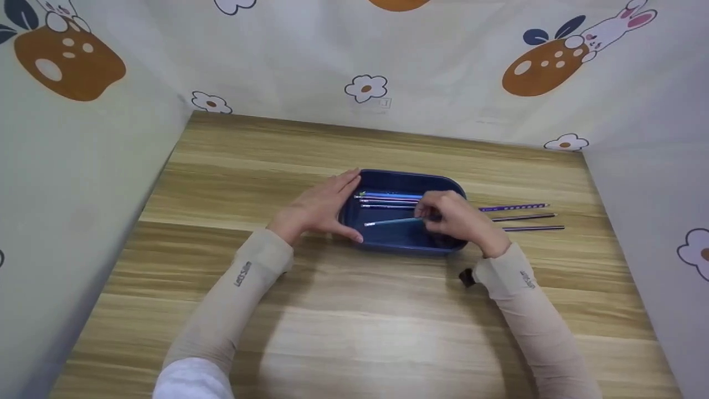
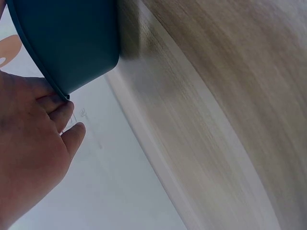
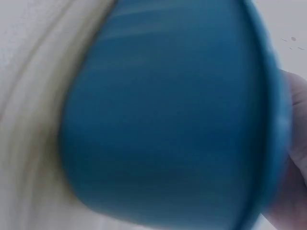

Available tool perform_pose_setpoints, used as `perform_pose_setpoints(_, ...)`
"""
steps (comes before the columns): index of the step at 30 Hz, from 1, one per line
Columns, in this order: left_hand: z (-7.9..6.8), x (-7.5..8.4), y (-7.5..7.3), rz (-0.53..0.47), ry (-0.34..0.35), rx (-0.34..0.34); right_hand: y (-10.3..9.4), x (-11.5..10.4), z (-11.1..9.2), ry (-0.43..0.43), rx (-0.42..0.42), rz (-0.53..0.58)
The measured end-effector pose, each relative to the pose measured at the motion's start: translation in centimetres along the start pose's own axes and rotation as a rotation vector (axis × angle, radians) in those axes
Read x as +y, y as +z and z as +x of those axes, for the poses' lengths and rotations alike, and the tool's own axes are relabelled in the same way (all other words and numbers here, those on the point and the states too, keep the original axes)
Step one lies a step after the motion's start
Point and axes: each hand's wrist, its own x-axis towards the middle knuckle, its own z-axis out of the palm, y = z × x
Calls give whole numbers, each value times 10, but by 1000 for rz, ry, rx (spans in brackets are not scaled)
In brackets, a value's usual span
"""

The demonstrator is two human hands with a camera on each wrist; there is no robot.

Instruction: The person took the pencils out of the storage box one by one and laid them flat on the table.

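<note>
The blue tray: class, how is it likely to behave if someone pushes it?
The blue tray is probably stiff: its walls show no sagging beside the left hand. It would likely slide rather than tip, as its base looks broad for its height. The slim pencils lying inside may roll.

The right hand point(image 1: 453, 216) hides one end of the teal pencil point(image 1: 392, 221) in the head view, the left hand point(image 2: 33, 139) is cropped in its wrist view, and the blue tray point(image 3: 168, 120) blurs in the right's.

One tray point(image 1: 407, 250), three pencils point(image 1: 534, 228) outside, at least four inside
</note>
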Motion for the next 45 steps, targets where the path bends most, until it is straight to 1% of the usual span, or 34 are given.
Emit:
perform_pose_setpoints(3,0,0,0,3,2,1,-9,-2,-8,-1,12,6)
perform_pose_setpoints(6,0,-2,-1,10,23,16,-19,-5,-18,1,32,-3)
perform_pose_setpoints(9,1,-3,-1,13,34,23,-27,-4,-29,4,66,-21)
perform_pose_setpoints(11,1,-2,0,11,29,18,-31,-1,-38,15,90,-21)
perform_pose_setpoints(15,2,-2,0,10,26,7,-36,6,-56,36,134,-31)
perform_pose_setpoints(21,2,-2,0,18,29,4,-37,25,-85,1,221,-63)
perform_pose_setpoints(25,2,-1,1,15,28,2,-39,38,-109,28,256,-100)
perform_pose_setpoints(30,2,-2,1,18,14,3,-45,57,-138,84,272,-129)
perform_pose_setpoints(35,2,-2,1,15,11,0,-47,78,-163,177,281,-116)
perform_pose_setpoints(40,1,-1,0,8,18,3,-45,92,-180,259,235,-86)
perform_pose_setpoints(45,0,-1,0,13,21,11,-42,104,-187,287,163,-73)
